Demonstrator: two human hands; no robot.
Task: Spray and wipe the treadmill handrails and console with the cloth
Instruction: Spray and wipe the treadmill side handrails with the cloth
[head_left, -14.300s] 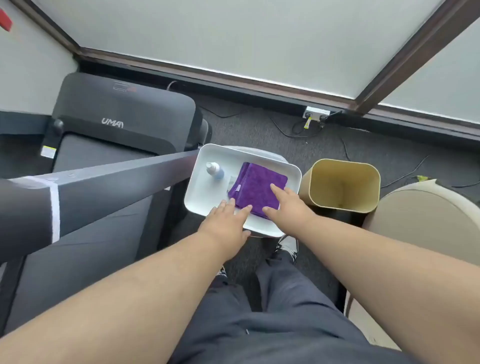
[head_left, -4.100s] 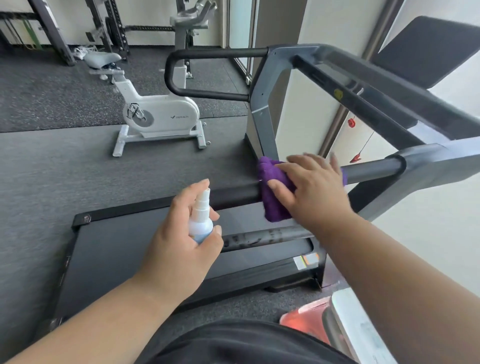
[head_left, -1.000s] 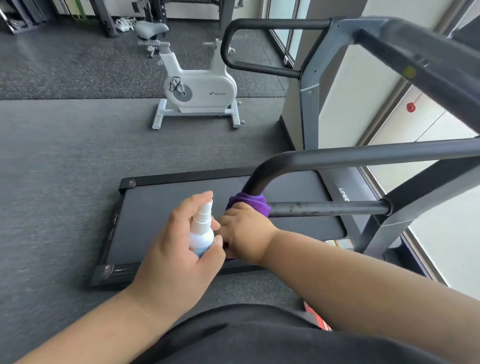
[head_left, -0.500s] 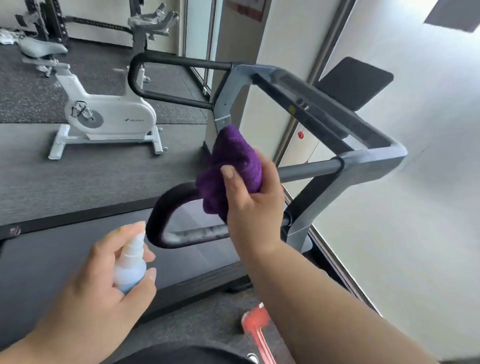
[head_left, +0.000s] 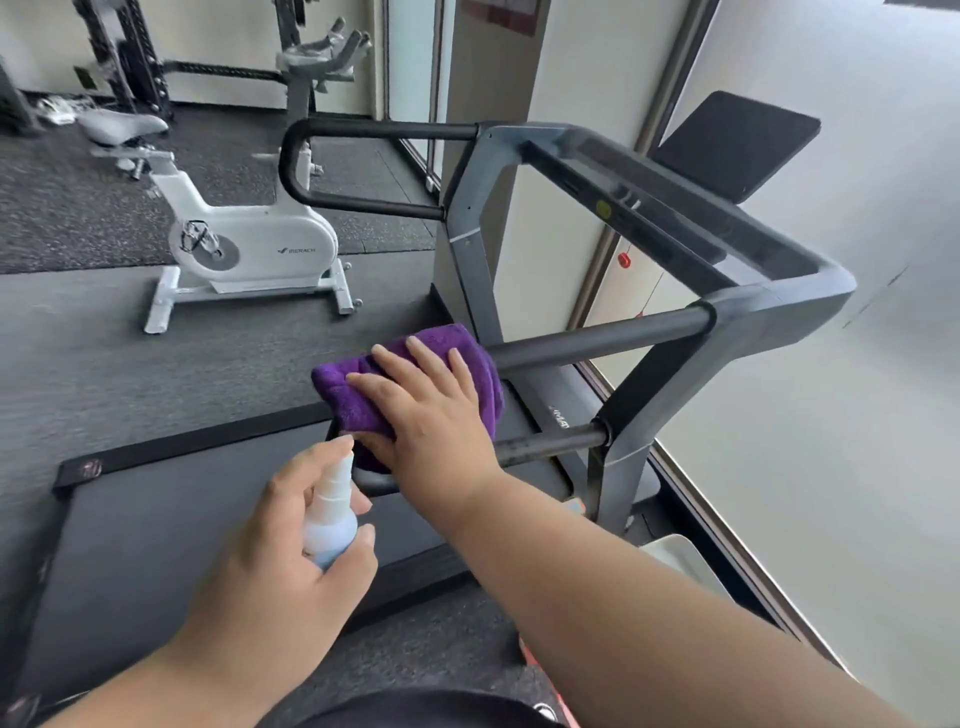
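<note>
Pressing the cloth (head_left: 363, 400) flat-fingered on the near rail (head_left: 597, 340) with your right hand (head_left: 431, 415), you are gripping the spray (head_left: 330, 525) in your left hand (head_left: 280, 566), with the console (head_left: 649, 208) likely needing wiping next.

Bare forearms (head_left: 597, 597), no sleeves showing; dark garment (head_left: 415, 709) at the waist.

A gym: treadmill (head_left: 675, 249), exercise bike (head_left: 244, 249), rubber floor (head_left: 78, 208).
</note>
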